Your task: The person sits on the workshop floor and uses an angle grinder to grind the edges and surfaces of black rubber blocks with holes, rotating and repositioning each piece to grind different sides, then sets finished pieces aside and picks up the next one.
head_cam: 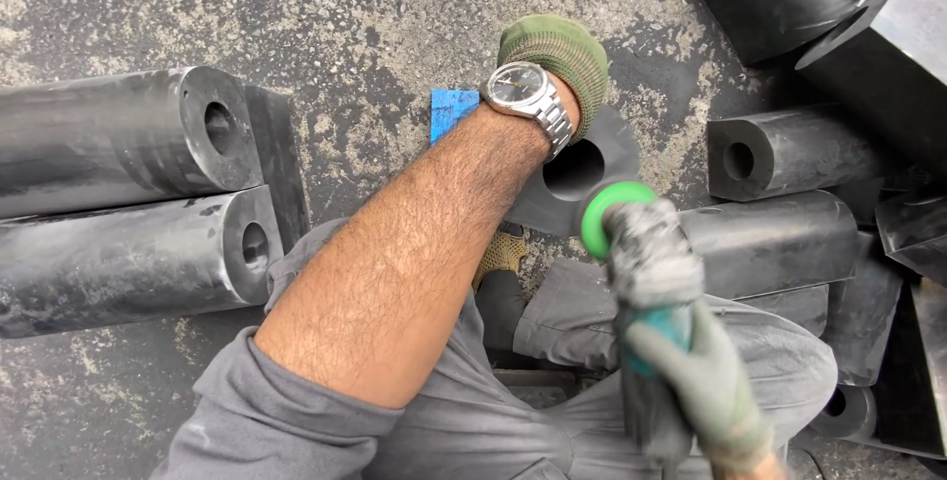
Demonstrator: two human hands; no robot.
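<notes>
Head view: my left hand (552, 58), green-gloved, presses flat on the black rubber block (582, 179) with its bore just below the wrist. Right hand (705, 381) is clamped on the grinder (646, 273). Block looks heavy, stiff, dusty; grip its outer edges.

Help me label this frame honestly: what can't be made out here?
Head view:
- Left hand: fingers hidden by its green glove and the wrist.
- Power tool: motion-blurred; working end hidden behind its body.
- Holed black block: partly covered by the forearm.
- Right hand: cut by the bottom edge.
</notes>
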